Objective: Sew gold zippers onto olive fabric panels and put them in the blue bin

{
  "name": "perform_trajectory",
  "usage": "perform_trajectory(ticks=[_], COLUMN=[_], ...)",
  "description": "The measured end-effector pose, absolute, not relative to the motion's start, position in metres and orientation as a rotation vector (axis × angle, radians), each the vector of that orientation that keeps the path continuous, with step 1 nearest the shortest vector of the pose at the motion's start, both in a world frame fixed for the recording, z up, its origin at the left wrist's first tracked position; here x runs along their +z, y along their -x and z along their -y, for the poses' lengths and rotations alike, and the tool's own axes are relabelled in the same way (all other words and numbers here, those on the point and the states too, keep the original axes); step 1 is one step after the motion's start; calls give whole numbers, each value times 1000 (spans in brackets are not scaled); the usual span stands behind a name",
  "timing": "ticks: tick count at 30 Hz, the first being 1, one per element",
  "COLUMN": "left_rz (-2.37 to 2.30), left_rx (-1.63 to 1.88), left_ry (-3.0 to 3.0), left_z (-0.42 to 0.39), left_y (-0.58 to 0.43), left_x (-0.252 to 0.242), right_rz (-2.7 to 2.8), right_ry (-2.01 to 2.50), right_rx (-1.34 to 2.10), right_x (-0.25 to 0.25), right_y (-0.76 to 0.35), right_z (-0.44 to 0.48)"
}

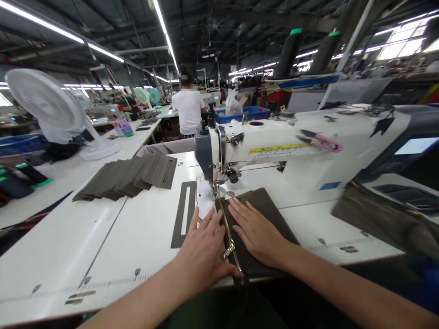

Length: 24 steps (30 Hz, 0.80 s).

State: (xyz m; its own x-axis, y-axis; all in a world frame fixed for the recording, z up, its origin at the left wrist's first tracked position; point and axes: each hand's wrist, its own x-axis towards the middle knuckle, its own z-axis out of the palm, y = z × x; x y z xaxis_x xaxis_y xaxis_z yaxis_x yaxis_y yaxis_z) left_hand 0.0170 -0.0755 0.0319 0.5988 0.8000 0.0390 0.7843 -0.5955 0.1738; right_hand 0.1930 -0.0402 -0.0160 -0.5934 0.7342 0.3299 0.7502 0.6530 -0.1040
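Note:
Dark olive fabric point(270, 214) lies on the machine bed, its front end at the needle and presser foot of a white sewing machine point(302, 169). Along its left edge runs a gold metal zipper point(226, 224) with a slider and pull. My left hand point(202, 246) rests at the zipper's left side, fingers spread and pointing toward the needle, thumb near the zipper's lower end. Flat on the fabric, right of the zipper, lies my right hand point(257, 233) with fingers stretched out. Just left of the needle is an olive panel point(177, 224) with a long slot.
A fanned stack of olive panels point(126, 178) lies at the left, with a white fan point(48, 100) behind it. Pink-handled snips point(324, 141) sit on the machine arm. More olive fabric point(384, 219) hangs at the right. A person in white point(188, 107) is further back.

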Motion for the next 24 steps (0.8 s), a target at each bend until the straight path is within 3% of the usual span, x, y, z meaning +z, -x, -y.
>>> perform_trajectory(ticks=[6, 12, 24], left_rz=[-810, -1542, -1351], left_rx=[375, 256, 78], left_ry=[-2855, -2817, -3005], left_z=[118, 109, 112], left_y=[5, 58, 67], left_x=[32, 29, 15], right_rz=[2497, 2542, 2551], right_ry=[1150, 1137, 1180], right_rx=[-28, -48, -53], right_x=[-26, -20, -12], right_y=[-199, -199, -193], right_z=[36, 37, 31])
